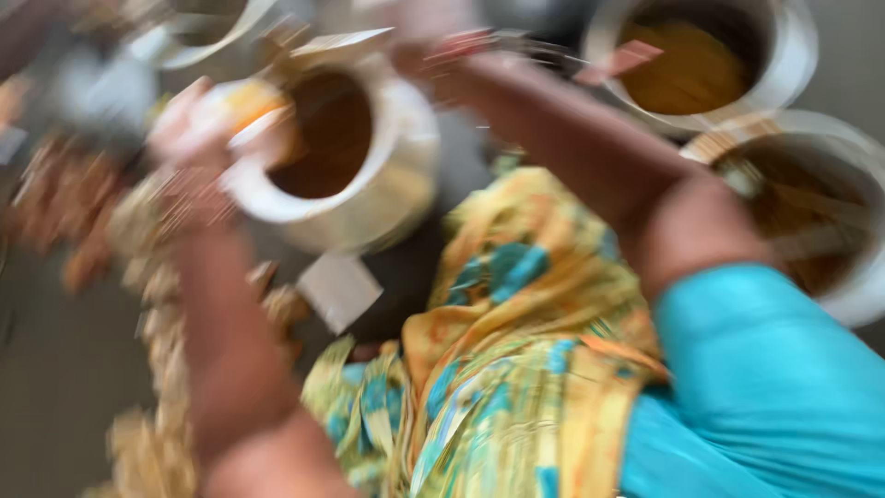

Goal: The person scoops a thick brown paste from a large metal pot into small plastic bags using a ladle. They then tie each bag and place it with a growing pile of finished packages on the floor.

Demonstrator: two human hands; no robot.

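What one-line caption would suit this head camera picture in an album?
Blurred view down: left hand at the rim of a pale pot of brown liquid, right arm reaching over yellow-and-teal cloth.

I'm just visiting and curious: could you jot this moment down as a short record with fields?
view: heavily blurred by motion
left hand: at the rim of a metal pot of brown liquid; what it holds cannot be told
right hand: raised above that pot, blurred
other pots: two more, and
clothing: yellow-teal patterned cloth
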